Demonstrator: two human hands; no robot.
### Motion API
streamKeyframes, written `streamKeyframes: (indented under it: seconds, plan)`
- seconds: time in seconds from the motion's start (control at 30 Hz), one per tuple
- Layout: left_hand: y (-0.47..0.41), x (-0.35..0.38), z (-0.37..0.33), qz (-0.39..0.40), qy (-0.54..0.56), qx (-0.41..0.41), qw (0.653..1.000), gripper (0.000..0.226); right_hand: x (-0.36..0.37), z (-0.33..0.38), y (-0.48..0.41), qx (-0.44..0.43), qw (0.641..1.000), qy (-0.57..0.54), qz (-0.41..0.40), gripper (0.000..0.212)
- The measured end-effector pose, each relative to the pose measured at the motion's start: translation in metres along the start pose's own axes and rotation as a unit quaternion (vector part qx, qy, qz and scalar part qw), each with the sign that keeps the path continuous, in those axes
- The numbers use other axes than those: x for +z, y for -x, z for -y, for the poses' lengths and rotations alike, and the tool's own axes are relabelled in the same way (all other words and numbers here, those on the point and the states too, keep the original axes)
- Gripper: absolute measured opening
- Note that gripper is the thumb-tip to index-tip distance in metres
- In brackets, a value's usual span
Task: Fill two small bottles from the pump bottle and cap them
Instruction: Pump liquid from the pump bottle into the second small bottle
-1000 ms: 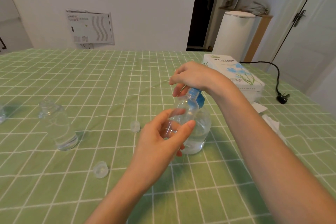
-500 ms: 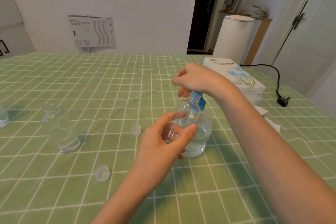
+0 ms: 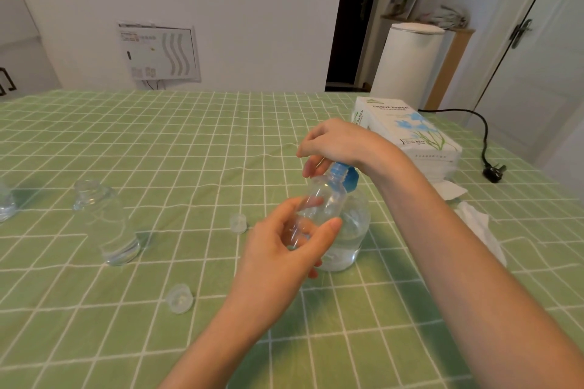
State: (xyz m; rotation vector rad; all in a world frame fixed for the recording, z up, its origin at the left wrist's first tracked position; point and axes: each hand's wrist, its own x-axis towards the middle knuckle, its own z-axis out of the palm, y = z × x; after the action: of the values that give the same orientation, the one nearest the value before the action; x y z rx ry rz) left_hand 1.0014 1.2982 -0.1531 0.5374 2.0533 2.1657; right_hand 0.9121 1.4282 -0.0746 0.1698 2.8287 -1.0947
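White walls (image 3: 252,9), dark doorway (image 3: 354,16).

Left hand (image 3: 284,249) grips a small clear plastic bottle (image 3: 319,202), tilted, mouth at the blue pump head (image 3: 346,175). Right hand (image 3: 341,142) curls over that head on the round clear pump bottle (image 3: 352,230).

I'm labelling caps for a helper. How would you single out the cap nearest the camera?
On the green checked tablecloth, find the clear bottle standing left of the hands. The cap lies nearer the camera and to its right; the other cap sits farther back, beside the left hand.
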Motion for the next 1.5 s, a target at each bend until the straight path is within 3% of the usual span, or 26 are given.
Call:
streamKeyframes:
  seconds: [0.33,0.83,1.17,1.5]
  plan:
    - [-0.003,-0.001,-0.003,-0.003,0.017,0.0,1.0,0.042,-0.006,0.008,-0.002,0.002,0.999,-0.012,-0.032,0.037]
    - [-0.001,-0.001,0.003,0.001,0.009,0.001,1.0,0.045,0.001,-0.001,-0.001,0.009,0.999,-0.032,0.015,0.044]
    - [-0.002,0.0,-0.003,0.002,0.014,0.002,1.0,0.041,-0.007,0.008,0.0,0.004,0.999,-0.008,-0.043,0.029]
    - [-0.002,0.001,-0.001,-0.006,0.016,0.004,1.0,0.037,-0.004,0.004,0.0,0.002,1.0,-0.026,-0.006,0.041]
